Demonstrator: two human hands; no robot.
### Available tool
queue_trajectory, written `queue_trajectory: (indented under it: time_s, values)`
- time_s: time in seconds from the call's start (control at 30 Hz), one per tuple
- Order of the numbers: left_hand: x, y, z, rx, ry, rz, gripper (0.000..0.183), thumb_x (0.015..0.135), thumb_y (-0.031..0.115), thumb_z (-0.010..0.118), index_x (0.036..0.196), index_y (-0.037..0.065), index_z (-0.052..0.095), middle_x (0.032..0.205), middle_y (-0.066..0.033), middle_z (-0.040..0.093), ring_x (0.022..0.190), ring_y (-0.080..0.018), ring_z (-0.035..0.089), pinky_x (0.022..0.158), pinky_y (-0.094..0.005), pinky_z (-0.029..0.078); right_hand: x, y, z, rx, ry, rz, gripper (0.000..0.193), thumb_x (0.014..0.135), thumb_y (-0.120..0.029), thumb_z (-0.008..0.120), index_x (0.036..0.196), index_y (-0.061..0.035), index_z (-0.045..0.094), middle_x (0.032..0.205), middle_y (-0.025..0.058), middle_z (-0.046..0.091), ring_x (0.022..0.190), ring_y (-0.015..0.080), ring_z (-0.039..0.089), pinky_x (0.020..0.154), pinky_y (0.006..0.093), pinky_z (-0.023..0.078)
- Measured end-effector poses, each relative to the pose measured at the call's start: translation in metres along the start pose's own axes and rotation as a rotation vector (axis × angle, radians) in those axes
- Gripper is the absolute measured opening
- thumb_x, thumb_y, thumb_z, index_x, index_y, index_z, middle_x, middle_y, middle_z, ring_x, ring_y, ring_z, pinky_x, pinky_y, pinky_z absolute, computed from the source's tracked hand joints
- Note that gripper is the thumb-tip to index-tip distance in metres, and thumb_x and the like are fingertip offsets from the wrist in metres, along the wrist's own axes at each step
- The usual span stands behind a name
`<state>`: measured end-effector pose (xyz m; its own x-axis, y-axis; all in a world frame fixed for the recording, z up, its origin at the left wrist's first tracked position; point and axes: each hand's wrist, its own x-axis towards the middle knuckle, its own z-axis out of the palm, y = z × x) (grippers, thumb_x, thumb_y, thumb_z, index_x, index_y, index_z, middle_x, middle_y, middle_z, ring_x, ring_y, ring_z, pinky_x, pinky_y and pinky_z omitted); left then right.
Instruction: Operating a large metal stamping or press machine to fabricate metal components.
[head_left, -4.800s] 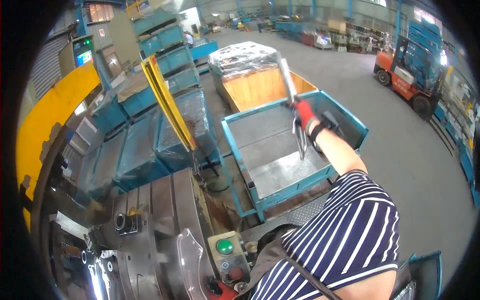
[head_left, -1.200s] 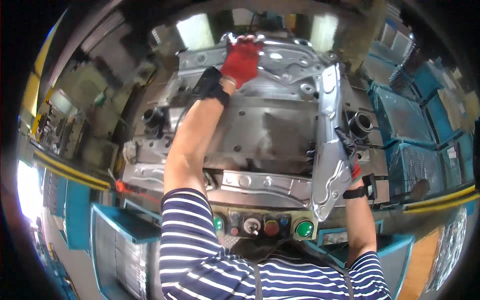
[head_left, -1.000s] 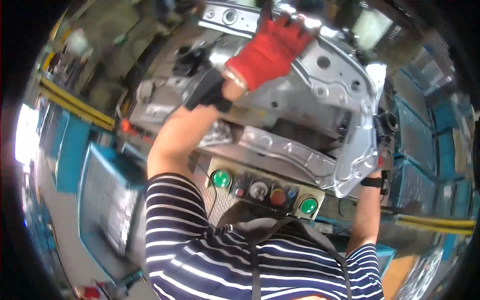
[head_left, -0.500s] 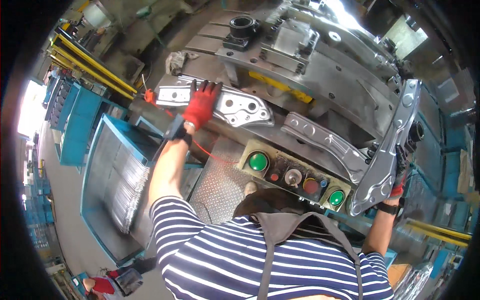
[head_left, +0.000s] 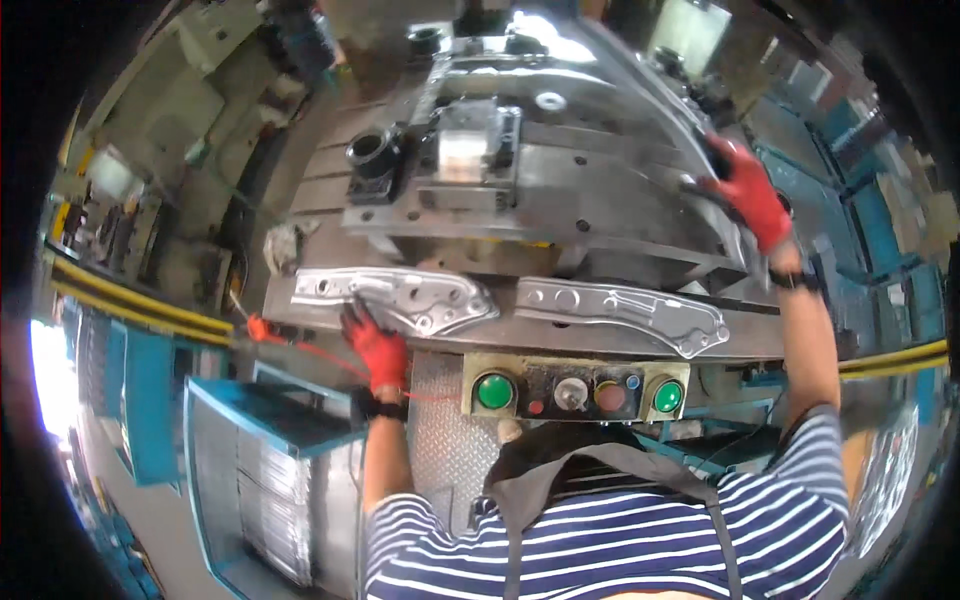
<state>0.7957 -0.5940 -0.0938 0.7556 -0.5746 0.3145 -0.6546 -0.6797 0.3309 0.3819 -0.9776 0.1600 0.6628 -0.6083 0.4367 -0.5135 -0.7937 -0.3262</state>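
Observation:
On the front edge of the press bed lies a silver stamped metal bracket (head_left: 400, 292) with holes. My left hand (head_left: 378, 350), in a red glove with dark fingertips, is at its lower edge with the fingers stretched out; whether they touch it is hard to tell. A second stamped bracket (head_left: 625, 308) rests to the right of the first. At the far right, my right hand (head_left: 752, 198), gloved in red, is raised and closed on a long grey stamped metal part (head_left: 655, 88). Motion smears that part, and the hand hides some of it.
Behind the brackets stands the steel die (head_left: 560, 215) with a black round post (head_left: 372, 155). A control box (head_left: 535, 375) with green buttons sits at the front edge. At lower left is a blue bin (head_left: 205, 480) of stacked metal parts. A rag (head_left: 283, 247) lies at left.
My right hand has swung the long metal part up and away from me over the right side. My left hand has slid off the left bracket's top to its near edge. The view has turned.

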Motion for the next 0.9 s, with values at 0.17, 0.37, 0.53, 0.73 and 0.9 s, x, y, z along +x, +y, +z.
queue_trajectory:
  time_s: [0.17, 0.37, 0.53, 0.73, 0.9]
  values:
    - [-0.044, 0.029, 0.002, -0.299, 0.014, -0.092, 0.091, 0.070, 0.006, 0.070, 0.149, 0.004, 0.023, 0.148, -0.0270, 0.029, 0.136, -0.0433, 0.028, 0.114, -0.0486, 0.025, 0.125, 0.019, 0.023, -0.352, -0.028, -0.256, 0.062, 0.073, -0.040, 0.078, 0.128, -0.0180, 0.059, 0.103, 0.0197, 0.058, 0.096, 0.0350, 0.060, 0.083, 0.0423, 0.048]
    - [-0.113, -0.020, -0.001, -0.193, -0.007, -0.159, 0.087, 0.069, 0.009, 0.074, 0.143, -0.001, 0.031, 0.145, -0.0282, 0.032, 0.132, -0.0446, 0.034, 0.111, -0.0465, 0.030, 0.207, 0.040, 0.091, -0.447, -0.153, -0.393, 0.056, 0.077, -0.041, 0.075, 0.128, -0.0228, 0.060, 0.104, 0.0181, 0.058, 0.095, 0.0356, 0.060, 0.080, 0.0446, 0.048]
    - [-0.154, -0.055, 0.011, -0.069, -0.098, -0.280, 0.084, 0.068, 0.012, 0.075, 0.139, -0.007, 0.034, 0.141, -0.0314, 0.036, 0.131, -0.0448, 0.036, 0.110, -0.0464, 0.032, 0.226, 0.063, 0.122, -0.299, -0.256, -0.393, 0.047, 0.083, -0.029, 0.067, 0.128, -0.0223, 0.059, 0.104, 0.0151, 0.063, 0.095, 0.0316, 0.061, 0.080, 0.0432, 0.049]
    - [-0.145, -0.029, 0.044, -0.359, -0.375, -0.136, 0.068, 0.077, 0.017, 0.069, 0.134, -0.007, 0.042, 0.132, -0.0291, 0.046, 0.122, -0.0418, 0.046, 0.104, -0.0445, 0.037, 0.217, 0.044, 0.127, -0.343, -0.315, -0.187, 0.057, 0.086, -0.042, 0.063, 0.136, -0.0196, 0.050, 0.116, 0.0175, 0.061, 0.107, 0.0351, 0.057, 0.089, 0.0450, 0.047]
    - [-0.142, -0.013, 0.076, -0.834, -0.918, -0.599, 0.049, 0.086, 0.025, 0.068, 0.125, -0.001, 0.055, 0.108, -0.0090, 0.063, 0.098, -0.0205, 0.059, 0.085, -0.0322, 0.046, 0.140, 0.007, 0.115, -0.382, -0.081, -0.079, 0.069, 0.086, -0.050, 0.061, 0.143, -0.0173, 0.039, 0.134, 0.0266, 0.048, 0.127, 0.0448, 0.043, 0.102, 0.0515, 0.038]
